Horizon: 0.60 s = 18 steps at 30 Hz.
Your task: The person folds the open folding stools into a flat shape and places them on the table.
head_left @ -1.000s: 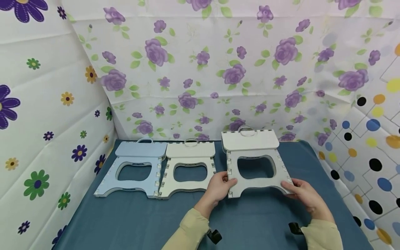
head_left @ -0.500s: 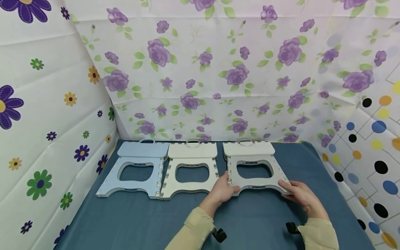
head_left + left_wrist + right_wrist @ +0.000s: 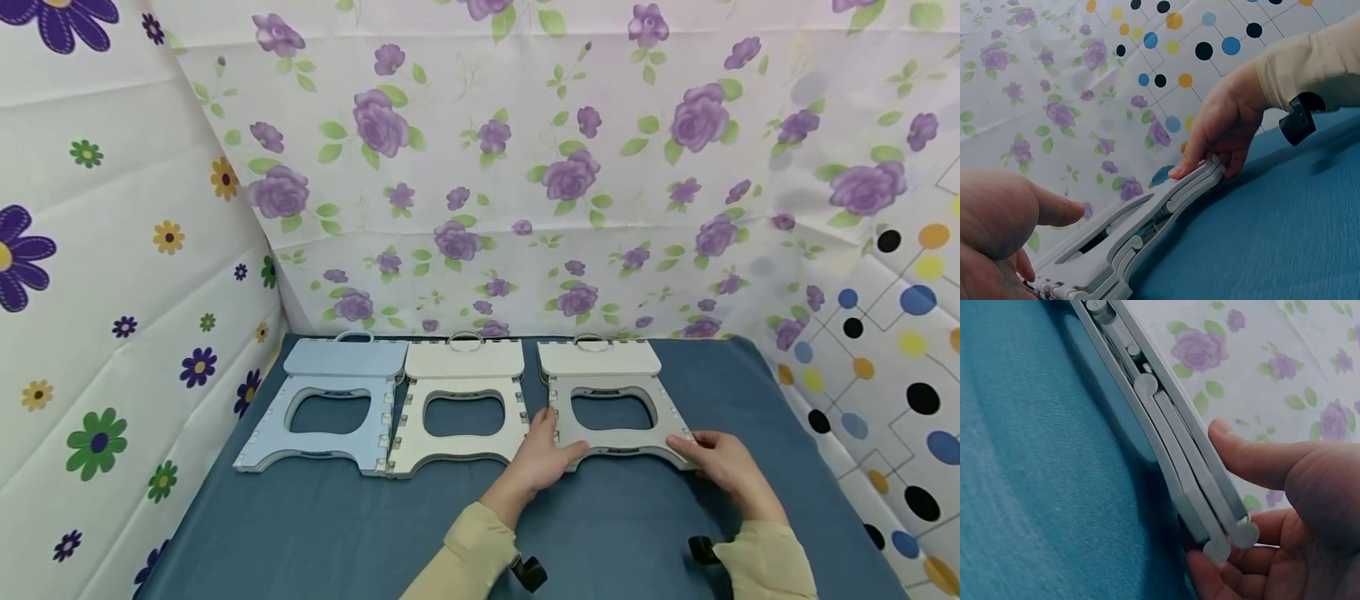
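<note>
A greyish-white folding step stool, folded flat, lies at the right end of a row on the blue cloth. My right hand grips its near right corner; in the right wrist view the thumb lies along the top face and the fingers curl under the edge. My left hand is at the near left corner, fingers against the side edge. Its thumb stands straight and raised off the stool in the left wrist view. A cream folded stool lies just left of that hand.
A light blue folded stool lies at the left end, touching or nearly touching the cream one. Blue cloth covers the table. Flowered sheets hang behind and at the left, a dotted sheet at the right.
The greyish-white stool has come down from a raised, tilted position to lie flat in line with the others. My left thumb has since moved off its top face.
</note>
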### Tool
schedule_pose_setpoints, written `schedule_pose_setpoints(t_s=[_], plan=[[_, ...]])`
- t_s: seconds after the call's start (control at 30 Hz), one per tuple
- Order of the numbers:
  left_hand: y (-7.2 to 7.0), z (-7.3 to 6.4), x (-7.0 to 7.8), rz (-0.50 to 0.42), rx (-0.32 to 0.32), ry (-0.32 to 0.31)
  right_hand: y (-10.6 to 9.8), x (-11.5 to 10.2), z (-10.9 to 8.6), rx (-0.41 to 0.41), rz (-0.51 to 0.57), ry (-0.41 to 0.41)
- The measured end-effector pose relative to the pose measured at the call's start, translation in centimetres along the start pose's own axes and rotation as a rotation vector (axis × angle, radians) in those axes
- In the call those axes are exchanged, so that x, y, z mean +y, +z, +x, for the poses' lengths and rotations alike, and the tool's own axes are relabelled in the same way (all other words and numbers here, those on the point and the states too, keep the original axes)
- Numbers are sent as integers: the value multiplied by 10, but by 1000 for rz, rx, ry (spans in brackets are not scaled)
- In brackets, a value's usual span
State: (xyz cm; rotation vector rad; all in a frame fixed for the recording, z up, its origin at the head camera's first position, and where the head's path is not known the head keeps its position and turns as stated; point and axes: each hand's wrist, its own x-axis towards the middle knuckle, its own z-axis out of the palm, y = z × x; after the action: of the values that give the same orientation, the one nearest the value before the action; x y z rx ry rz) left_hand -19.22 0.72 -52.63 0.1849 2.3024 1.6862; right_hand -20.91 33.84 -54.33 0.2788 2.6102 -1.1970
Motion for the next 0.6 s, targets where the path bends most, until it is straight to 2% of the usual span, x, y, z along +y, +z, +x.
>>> schedule_pose_setpoints(t_s=[0.13, 0.23, 0.3, 0.43, 0.5, 0.6], plan=[[3, 2, -4, 18, -1, 17, -1, -1, -5, 24, -84, -5], [0, 0, -6, 40, 21, 76, -2, -1, -10, 72, -132, -7], [-8, -4, -6, 65, 38, 141, -3, -2, -15, 136, -154, -16], [-42, -18, -10, 164, 86, 281, -7, -6, -23, 263, -195, -99], [-64, -26, -15, 239, 111, 326, -11, -11, -25, 325, -242, -167], [-107, -41, -26, 406, 141, 382, -16, -19, -30, 403, -311, -283]])
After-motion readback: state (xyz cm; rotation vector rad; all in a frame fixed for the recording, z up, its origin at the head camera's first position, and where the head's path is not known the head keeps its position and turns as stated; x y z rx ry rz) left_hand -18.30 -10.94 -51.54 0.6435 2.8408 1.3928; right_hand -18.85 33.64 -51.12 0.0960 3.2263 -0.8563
